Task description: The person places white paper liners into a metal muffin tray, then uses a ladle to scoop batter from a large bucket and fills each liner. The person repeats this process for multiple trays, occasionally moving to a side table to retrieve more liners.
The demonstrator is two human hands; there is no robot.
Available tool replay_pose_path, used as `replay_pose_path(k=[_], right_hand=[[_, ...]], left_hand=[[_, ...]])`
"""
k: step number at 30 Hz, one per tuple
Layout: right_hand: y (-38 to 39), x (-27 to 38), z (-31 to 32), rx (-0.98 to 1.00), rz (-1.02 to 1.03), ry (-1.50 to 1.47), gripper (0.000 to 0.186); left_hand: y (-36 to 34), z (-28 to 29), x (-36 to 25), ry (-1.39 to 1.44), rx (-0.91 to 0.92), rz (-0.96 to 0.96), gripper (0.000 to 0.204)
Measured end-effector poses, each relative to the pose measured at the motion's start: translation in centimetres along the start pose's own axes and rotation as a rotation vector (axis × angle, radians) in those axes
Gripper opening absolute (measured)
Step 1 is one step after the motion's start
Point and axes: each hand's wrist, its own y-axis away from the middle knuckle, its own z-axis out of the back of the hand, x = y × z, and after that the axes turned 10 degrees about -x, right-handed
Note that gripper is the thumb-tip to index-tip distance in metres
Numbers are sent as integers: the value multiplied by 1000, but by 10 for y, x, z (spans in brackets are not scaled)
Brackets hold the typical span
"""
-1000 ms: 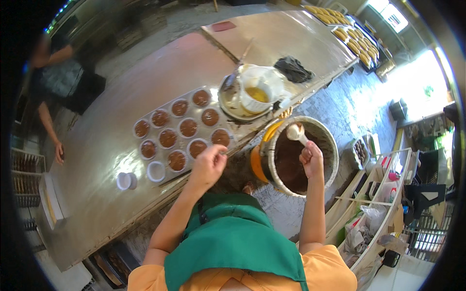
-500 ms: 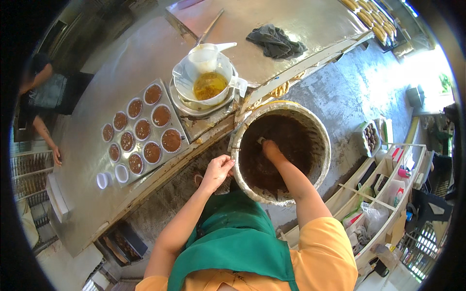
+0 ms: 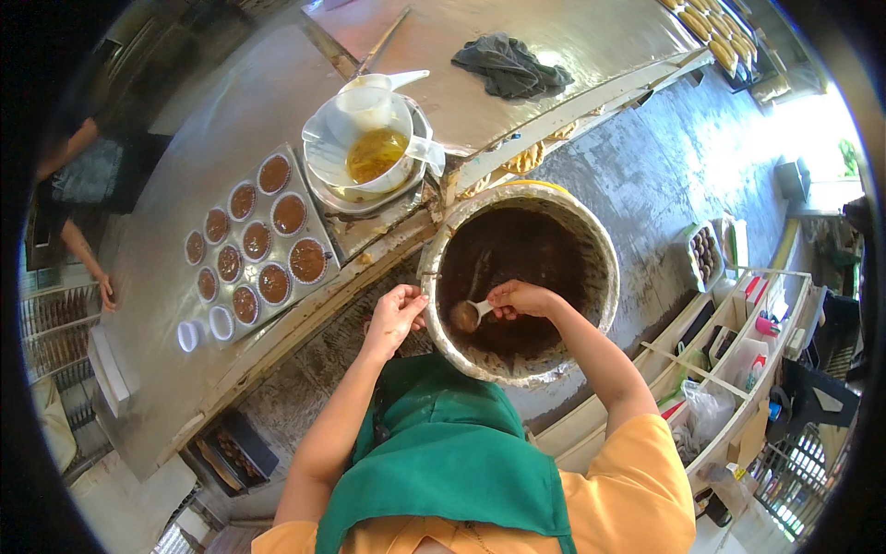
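My right hand (image 3: 519,301) is closed round the handle of a white scoop (image 3: 466,316), its bowl coated in brown batter, inside a large bucket (image 3: 600,268) of dark batter. The fingers of my left hand (image 3: 399,316) are closed on the bucket's left rim. To the left, on the metal table (image 3: 166,406), lies a tray (image 3: 314,222) with several paper cups of brown batter (image 3: 275,283); one cup at its near end (image 3: 221,323) looks unfilled, and loose white cups (image 3: 189,334) sit beside it.
Nested white jugs (image 3: 378,171) with yellow liquid stand in a bowl beside a dark cloth (image 3: 512,65). Another person's arm (image 3: 78,249) is at the far left. Trays of long buns (image 3: 715,32) sit back right; compartmented shelving (image 3: 729,379) runs along the right.
The scoop went from above the batter down into it and now shows nearer the bucket's near left side. My left hand moved from over the tray to the bucket's rim.
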Motion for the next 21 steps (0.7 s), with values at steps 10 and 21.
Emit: replay_pose_path(k=[10, 21], right_hand=[[10, 12, -94, -321, 506, 686, 20], [79, 24, -68, -112, 173, -668, 13]], left_hand=[[0, 2, -2, 12, -1, 18, 14], [3, 14, -3, -14, 27, -78, 19]])
